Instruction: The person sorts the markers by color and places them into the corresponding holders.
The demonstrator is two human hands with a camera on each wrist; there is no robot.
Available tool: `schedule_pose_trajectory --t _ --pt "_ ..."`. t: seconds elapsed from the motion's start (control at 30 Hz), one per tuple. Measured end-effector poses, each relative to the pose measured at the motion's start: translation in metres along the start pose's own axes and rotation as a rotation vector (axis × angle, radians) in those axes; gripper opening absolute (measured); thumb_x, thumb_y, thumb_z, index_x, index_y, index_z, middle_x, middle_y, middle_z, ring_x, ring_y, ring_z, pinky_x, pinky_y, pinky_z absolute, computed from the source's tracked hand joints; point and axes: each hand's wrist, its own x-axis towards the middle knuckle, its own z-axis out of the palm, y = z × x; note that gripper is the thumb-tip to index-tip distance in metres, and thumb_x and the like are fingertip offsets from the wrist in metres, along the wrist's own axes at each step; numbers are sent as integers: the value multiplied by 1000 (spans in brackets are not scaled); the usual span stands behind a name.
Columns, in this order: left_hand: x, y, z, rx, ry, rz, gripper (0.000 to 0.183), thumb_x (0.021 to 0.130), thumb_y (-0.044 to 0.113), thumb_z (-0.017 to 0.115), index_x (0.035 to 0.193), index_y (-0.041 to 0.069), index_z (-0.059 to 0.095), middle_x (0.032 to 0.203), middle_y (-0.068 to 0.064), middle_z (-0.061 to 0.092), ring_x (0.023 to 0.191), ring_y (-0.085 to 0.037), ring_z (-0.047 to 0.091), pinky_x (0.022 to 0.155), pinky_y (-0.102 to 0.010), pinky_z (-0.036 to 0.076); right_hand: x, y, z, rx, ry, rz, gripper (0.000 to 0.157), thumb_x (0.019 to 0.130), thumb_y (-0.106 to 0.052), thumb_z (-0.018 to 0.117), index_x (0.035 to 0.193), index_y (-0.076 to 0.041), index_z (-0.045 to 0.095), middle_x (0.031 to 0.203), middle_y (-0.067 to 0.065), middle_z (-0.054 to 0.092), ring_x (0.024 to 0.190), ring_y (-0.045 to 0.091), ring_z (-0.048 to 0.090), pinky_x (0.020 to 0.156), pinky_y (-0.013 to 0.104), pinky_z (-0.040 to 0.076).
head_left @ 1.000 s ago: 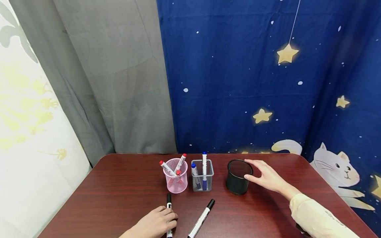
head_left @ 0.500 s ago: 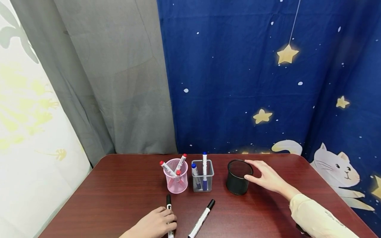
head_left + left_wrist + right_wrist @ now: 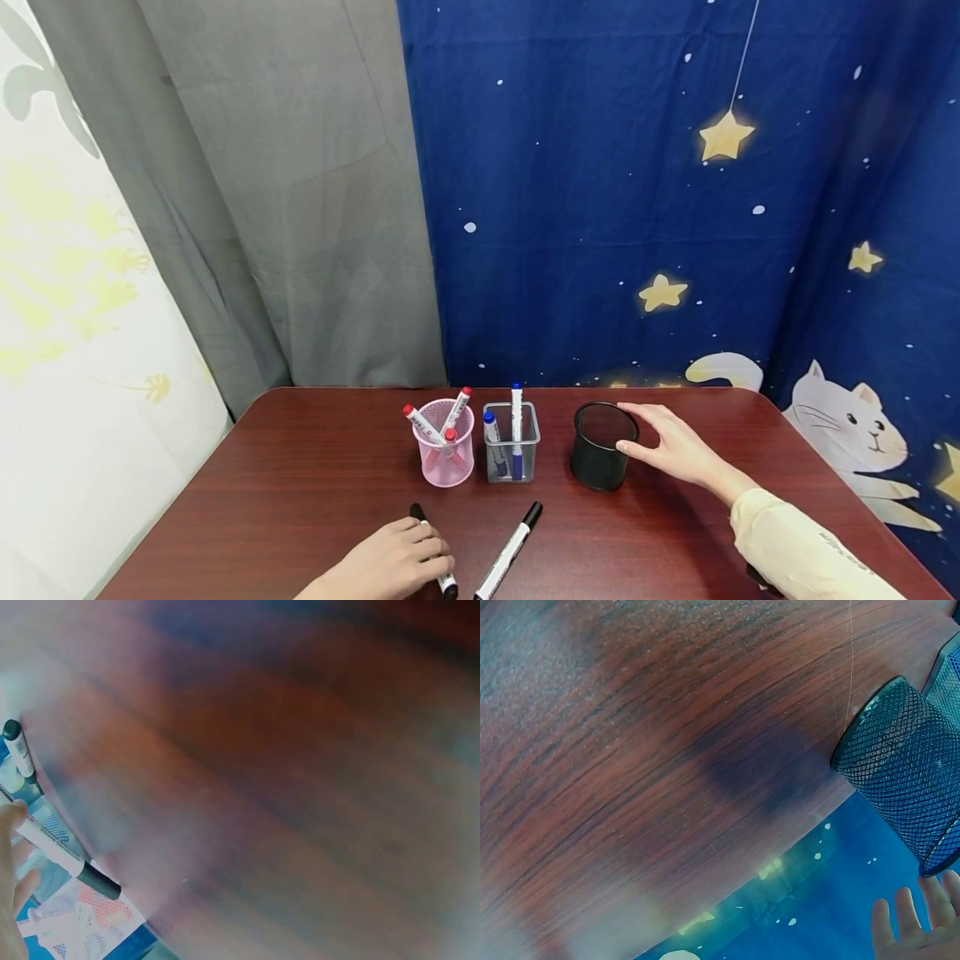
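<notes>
My left hand (image 3: 390, 560) is low at the table's front, gripping a black-capped whiteboard marker (image 3: 443, 572). The marker slants under the fingers, its black cap pointing to the upper left. In the left wrist view that marker (image 3: 52, 846) passes beside the thumb and fingers. A second black-capped marker (image 3: 504, 562) lies on the table just right of this hand. My right hand (image 3: 670, 444) is at the right side of a black mesh pen holder (image 3: 597, 463), thumb and forefinger spread at its rim. In the right wrist view, straight fingers (image 3: 905, 911) reach the rim.
On the brown table (image 3: 315, 475), a pink mesh pen holder (image 3: 447, 472) holds several red-capped markers. Beside it, a grey square mesh holder (image 3: 534, 460) contains two blue-capped markers. Grey and starry blue curtains (image 3: 600, 183) hang behind the table's back edge.
The marker in my left hand has turned, its cap swinging left and its lower end swinging out to the right. My right hand and the black pen holder stay in place.
</notes>
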Motion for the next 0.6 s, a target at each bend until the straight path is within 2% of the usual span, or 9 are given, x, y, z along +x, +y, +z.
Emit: schedule_pose_trajectory --t 0.17,0.23,0.33,0.47,0.6 --pt "7 -3 -8 -51 -1 -40 31 94 10 32 92 22 60 89 12 59 80 -5 53 70 -20 40 0 0 0 4 -2 5 58 78 -39 70 125 -9 54 120 10 56 111 29 48 87 50 39" --pt "10 -5 -11 -59 30 -46 38 98 9 26 92 21 61 89 11 60 79 -5 53 70 -20 41 1 0 0 3 -3 5 58 79 -39 69 125 -8 53 120 10 56 111 29 47 87 50 39" --pt "17 -7 -14 -103 80 -75 40 99 12 23 92 18 62 88 11 60 79 -5 54 70 -20 42 1 0 0 5 -2 9 58 78 -38 70 125 -8 54 120 10 56 111 29 47 87 51 39" --pt "26 -10 -19 -223 130 -123 31 98 18 31 98 16 62 91 9 59 83 -5 54 73 -20 43 1 -1 0 4 3 8 58 78 -37 71 125 -8 54 119 11 56 110 29 48 87 50 39" --pt "37 -13 -26 -351 165 -173 15 90 15 51 102 18 59 94 12 57 85 -2 52 76 -17 41 0 -1 0 5 3 8 58 78 -37 71 125 -8 54 119 10 56 109 29 48 86 50 39"
